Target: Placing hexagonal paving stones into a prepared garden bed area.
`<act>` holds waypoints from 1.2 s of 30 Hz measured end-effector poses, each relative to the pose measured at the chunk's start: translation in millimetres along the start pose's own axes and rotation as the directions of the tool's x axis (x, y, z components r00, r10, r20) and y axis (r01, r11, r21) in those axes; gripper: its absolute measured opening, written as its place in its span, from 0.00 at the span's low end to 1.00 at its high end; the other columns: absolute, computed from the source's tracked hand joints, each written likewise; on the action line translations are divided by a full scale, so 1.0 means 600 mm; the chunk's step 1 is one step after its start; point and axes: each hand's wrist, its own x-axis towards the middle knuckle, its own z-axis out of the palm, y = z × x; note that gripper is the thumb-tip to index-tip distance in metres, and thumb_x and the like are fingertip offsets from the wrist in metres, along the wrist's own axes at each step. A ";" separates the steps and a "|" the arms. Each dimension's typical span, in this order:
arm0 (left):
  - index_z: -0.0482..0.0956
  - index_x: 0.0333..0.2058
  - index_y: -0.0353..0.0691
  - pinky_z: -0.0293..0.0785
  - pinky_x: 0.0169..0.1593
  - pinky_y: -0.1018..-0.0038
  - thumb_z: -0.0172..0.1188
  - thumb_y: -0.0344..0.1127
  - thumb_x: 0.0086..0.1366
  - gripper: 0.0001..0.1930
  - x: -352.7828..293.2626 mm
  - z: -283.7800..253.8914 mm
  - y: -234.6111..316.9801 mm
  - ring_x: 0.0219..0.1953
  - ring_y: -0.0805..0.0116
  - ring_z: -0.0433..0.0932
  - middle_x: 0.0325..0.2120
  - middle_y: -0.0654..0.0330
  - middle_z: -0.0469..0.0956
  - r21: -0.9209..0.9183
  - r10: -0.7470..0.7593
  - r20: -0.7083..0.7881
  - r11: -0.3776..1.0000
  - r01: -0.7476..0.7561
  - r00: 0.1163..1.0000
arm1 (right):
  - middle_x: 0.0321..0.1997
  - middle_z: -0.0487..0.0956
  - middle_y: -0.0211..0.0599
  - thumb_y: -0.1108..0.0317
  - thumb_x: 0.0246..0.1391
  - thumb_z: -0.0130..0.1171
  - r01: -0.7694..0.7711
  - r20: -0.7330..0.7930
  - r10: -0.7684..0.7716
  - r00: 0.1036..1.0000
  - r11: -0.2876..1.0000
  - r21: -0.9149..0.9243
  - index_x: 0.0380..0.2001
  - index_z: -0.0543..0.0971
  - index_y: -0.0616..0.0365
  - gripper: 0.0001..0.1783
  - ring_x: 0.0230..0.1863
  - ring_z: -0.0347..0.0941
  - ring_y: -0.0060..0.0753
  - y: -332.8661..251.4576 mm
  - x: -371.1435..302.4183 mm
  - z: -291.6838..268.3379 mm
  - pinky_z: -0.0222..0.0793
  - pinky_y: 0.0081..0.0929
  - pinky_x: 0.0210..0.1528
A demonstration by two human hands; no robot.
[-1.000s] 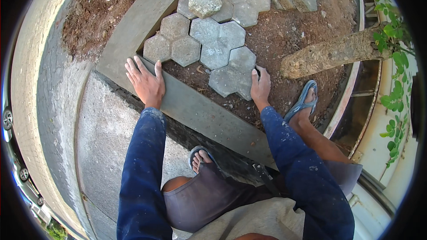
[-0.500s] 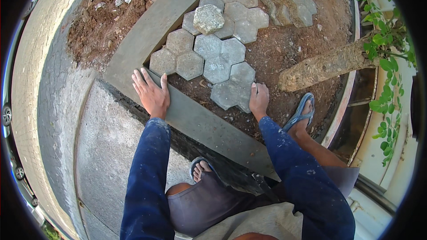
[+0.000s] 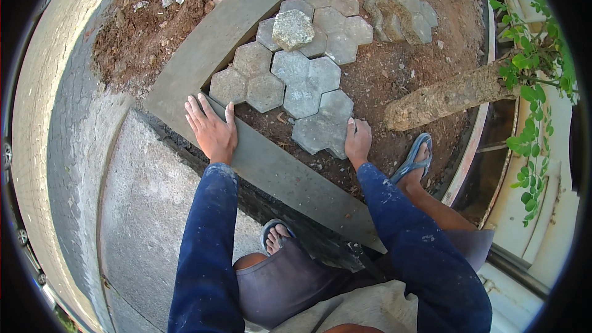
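My left hand lies flat on the grey concrete curb near its corner, fingers spread. My right hand is closed at the right edge of the nearest paving stone, a grey block of joined hexagons lying on the soil. Its fingertips are partly hidden, but they grip the block's side. Farther off, more hexagonal paving stones lie fitted edge to edge, reaching along the curb. A brownish paving stone sits in the curb's corner. One loose single hexagon block rests on top of the laid ones.
A stack of paving stones stands at the far right on brown soil. A tree trunk leans in from the right with green leaves. Left of the curb are a soil heap and rough concrete pavement.
The whole view has shifted slightly. Both hands keep their places, the left on the curb and the right at the paving stone's edge; no stone has visibly moved.
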 end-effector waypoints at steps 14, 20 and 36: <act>0.50 0.70 0.32 0.38 0.75 0.57 0.45 0.60 0.72 0.41 -0.001 0.000 -0.002 0.75 0.47 0.42 0.71 0.42 0.47 -0.010 -0.005 0.003 1.000 0.005 1.000 | 0.40 0.74 0.45 0.54 0.64 0.55 0.006 -0.119 -0.004 0.993 1.000 0.016 0.40 0.75 0.58 0.17 0.46 0.70 0.54 -0.013 0.036 -0.018 0.64 0.48 0.51; 0.50 0.70 0.33 0.41 0.75 0.55 0.46 0.61 0.71 0.42 0.003 -0.002 -0.004 0.74 0.46 0.42 0.71 0.43 0.47 0.028 0.005 0.004 1.000 -0.005 1.000 | 0.51 0.71 0.53 0.45 0.51 0.68 0.043 -0.501 -0.097 0.860 0.992 -0.118 0.53 0.69 0.64 0.38 0.56 0.65 0.56 -0.015 0.337 -0.109 0.59 0.50 0.60; 0.49 0.71 0.34 0.38 0.75 0.56 0.44 0.63 0.72 0.42 0.007 0.001 -0.014 0.75 0.47 0.41 0.72 0.43 0.46 0.054 0.005 0.036 0.999 -0.006 0.999 | 0.72 0.52 0.70 0.37 0.35 0.77 -0.377 -0.109 0.361 0.926 0.904 -0.203 0.69 0.44 0.78 0.75 0.73 0.51 0.64 0.059 0.664 -0.169 0.52 0.52 0.72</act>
